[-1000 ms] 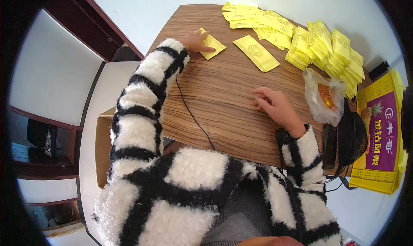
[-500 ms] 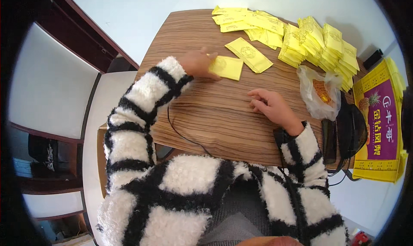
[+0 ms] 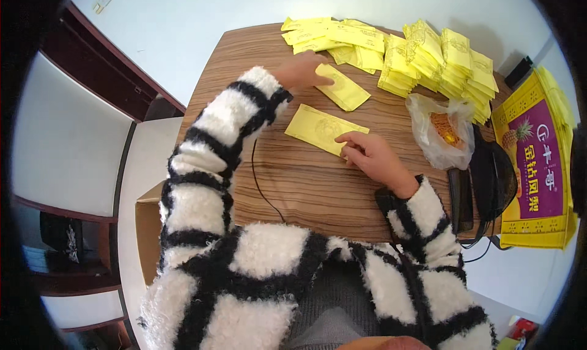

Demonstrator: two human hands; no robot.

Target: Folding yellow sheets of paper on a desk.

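Observation:
Two flat yellow paper packets lie on the wooden table. My left hand reaches far across and grips the end of the farther yellow packet. The nearer yellow packet lies slanted in the table's middle. My right hand pinches its right edge with the fingertips. Both arms wear fuzzy black-and-white checked sleeves.
Stacks of yellow packets line the table's far edge. A clear plastic bag with something orange sits right of my right hand, beside a black device and a purple-and-yellow carton. A thin black cable crosses the table. A cardboard box stands at left.
My left hand slid one yellow packet toward me, let it go, and reached back to the farther one. My right hand moved from the bare table onto the near packet's edge.

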